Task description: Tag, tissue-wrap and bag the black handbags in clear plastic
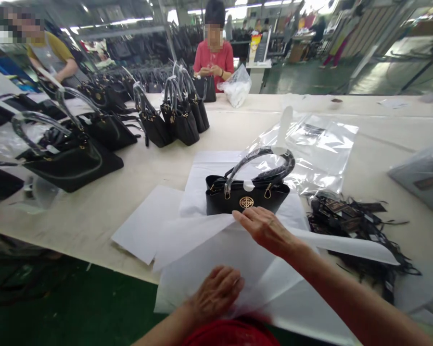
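Note:
A black handbag (216,202) with a round gold emblem stands upright on white tissue paper (195,262). Clear film wraps its raised handles (252,158). Against the bag's lower front, my right hand (261,228) grips the raised edge of the paper between thumb and fingers. My left hand (218,293) is nearer to me, low over the paper, with its fingers curled inward. Whatever lies under those fingers is hidden. Behind the bag, a clear plastic bag (324,154) lies flat on the table.
Black hang tags with cords (346,216) are piled at right. Several black handbags (182,122) stand at back left, with larger ones (75,163) at far left. White sheets (147,221) lie near the table edge. A co-worker in red (214,55) stands across the table (378,120).

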The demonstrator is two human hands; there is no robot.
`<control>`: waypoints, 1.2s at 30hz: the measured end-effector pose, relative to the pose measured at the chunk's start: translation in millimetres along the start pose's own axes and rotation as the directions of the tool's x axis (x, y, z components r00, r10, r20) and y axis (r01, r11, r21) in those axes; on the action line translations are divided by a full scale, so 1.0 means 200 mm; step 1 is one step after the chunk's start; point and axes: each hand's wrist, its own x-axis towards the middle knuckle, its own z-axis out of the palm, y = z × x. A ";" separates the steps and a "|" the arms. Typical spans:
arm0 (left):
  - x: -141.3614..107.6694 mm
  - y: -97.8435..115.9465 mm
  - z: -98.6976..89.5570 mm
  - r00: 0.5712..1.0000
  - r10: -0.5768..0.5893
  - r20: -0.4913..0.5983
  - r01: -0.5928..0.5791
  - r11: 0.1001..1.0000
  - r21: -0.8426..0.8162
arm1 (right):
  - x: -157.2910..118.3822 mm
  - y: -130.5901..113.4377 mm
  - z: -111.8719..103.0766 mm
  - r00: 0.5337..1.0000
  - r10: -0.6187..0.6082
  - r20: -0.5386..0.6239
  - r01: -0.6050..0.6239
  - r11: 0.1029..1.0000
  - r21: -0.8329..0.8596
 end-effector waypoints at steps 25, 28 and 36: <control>0.94 -0.62 -0.43 0.983 -0.137 0.124 0.102 0.962 0.253 | 0.31 0.50 -0.19 0.764 0.622 -0.171 -0.313 0.589 0.745; 0.93 -0.61 -0.45 0.999 -0.030 0.024 0.023 0.962 0.273 | 0.29 0.44 -0.23 0.803 0.569 -0.178 -0.250 0.592 0.767; 0.99 -0.53 -0.50 0.986 0.137 -0.097 -0.088 0.912 0.400 | 0.22 0.40 -0.27 0.819 0.550 -0.164 -0.279 0.631 0.724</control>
